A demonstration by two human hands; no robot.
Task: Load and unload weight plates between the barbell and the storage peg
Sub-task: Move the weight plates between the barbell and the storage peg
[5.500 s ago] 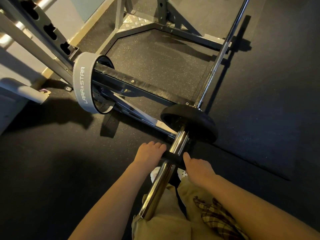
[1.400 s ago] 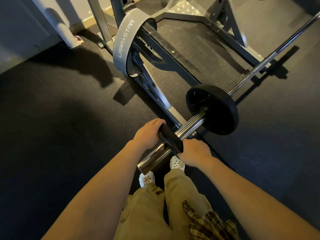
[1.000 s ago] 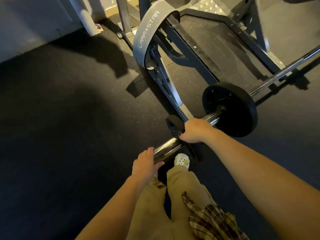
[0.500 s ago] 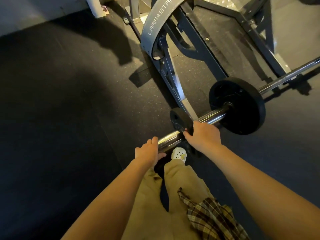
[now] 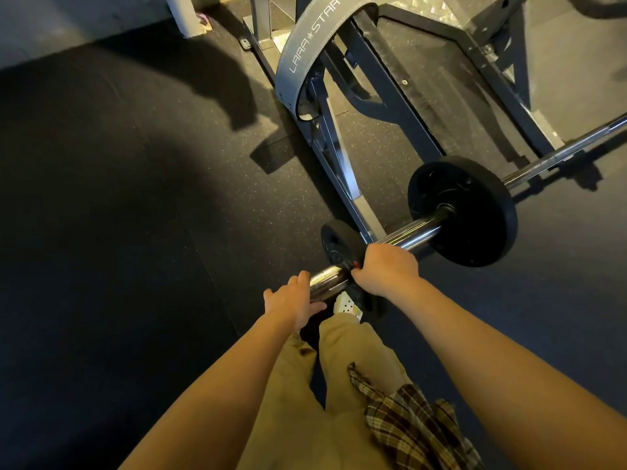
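Small plate (image 5: 339, 244) sits on the barbell sleeve (image 5: 412, 234) near its free end, centre of frame; large plate (image 5: 463, 212) is further in, right of centre. Right hand (image 5: 386, 269) grips the small plate's near rim, fingers curled over the edge. Left hand (image 5: 293, 301) cups the sleeve's end, fingers together and wrapped loosely round the chrome. Step, as I read it: sliding the small plate along the sleeve. Do it well by keeping the plate square to the sleeve so it doesn't bind, and steady the end with the left hand. Versus 1.4 s ago: both hands held the plate then; now the left hand is at the sleeve tip and only the right is on the plate. Grey belt (image 5: 305, 45) hangs on the rack, upper centre.
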